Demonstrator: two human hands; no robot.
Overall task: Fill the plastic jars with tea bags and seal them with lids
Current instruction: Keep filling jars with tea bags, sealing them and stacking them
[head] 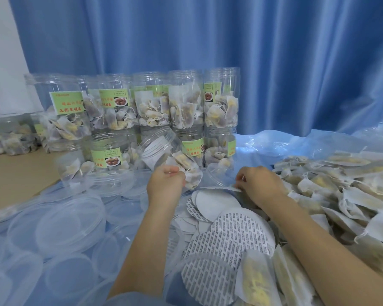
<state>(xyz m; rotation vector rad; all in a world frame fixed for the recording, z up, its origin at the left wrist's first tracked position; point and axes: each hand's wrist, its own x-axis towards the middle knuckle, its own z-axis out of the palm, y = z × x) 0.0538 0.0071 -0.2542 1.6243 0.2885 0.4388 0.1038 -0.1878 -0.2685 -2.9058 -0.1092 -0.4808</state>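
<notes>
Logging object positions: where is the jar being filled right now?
Centre of the head view: the tilted jar is held by the left hand, in front of the stacked jars.

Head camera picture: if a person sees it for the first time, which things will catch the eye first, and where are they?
Probably the stacked jars of tea bags against the blue curtain at the back. In the middle, the left hand grips a tilted jar while the right hand pinches a seal disc. Loose tea bags are heaped on the right, clear lids on the left.
</notes>
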